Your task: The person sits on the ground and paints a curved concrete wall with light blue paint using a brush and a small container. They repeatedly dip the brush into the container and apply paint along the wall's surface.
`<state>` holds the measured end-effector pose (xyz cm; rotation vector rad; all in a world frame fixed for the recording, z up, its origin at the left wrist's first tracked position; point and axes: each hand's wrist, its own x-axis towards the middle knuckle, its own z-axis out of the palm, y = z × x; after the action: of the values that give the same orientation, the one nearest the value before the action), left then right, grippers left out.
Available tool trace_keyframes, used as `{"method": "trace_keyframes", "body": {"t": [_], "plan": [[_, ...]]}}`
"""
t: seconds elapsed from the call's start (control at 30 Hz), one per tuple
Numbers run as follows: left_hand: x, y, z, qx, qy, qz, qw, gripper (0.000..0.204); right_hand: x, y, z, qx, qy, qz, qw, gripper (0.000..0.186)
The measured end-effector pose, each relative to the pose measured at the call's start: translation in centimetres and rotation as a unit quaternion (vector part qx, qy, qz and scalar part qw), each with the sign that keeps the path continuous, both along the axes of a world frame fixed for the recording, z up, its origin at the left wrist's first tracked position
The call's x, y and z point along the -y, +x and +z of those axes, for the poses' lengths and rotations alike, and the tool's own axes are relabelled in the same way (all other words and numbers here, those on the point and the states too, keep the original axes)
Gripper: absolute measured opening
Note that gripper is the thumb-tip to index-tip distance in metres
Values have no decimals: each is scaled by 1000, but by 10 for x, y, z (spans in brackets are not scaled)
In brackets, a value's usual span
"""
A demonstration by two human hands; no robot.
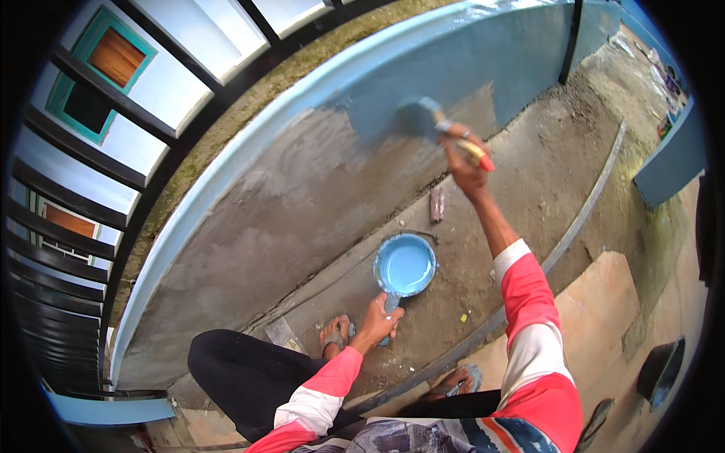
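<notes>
Presently holds likely slosh-prone dipper (382,262), best gripped by handle (393,303), in closed left hand (377,321), brush (439,116) in closed right hand (467,162).

One paintbrush (475,149), one blue paint pan (380,266), two hands (377,320), two sandalled feet (332,332), one black bucket (657,376), two windows (103,69)

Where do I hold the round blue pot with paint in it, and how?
Probably by its straight blue handle, coming from the near side: it juts out there from the round blue pot, away from the light-blue paint. The left hand grips it that way.
</notes>
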<state>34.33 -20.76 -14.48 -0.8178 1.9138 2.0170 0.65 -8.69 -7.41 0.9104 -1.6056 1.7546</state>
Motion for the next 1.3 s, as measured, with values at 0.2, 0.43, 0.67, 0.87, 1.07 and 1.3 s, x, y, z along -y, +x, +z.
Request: {"method": "trace_keyframes", "body": {"t": [0.2,0.43,0.67,0.87,1.07,1.3], "plan": [[-10,-5,-4,27,-67,13,997,26,28,21,-20,-65,75,-206,974,27],[-5,-4,-31,8,-94,36,995,28,-4,76,-14,109,51,115,986,23],[-15,-9,-22,12,-114,25,993,25,-42,114,-3,258,257,149,919,24],[-23,-14,-30,-17,-128,16,992,28,-12,135,-57,178,517,96,831,25],[-22,-8,-51,-59,-192,4,980,31,-12,146,-67,148,509,105,841,21],[-19,-8,-29,-15,-119,21,993,32,-31,154,14,76,344,151,924,19]]}}
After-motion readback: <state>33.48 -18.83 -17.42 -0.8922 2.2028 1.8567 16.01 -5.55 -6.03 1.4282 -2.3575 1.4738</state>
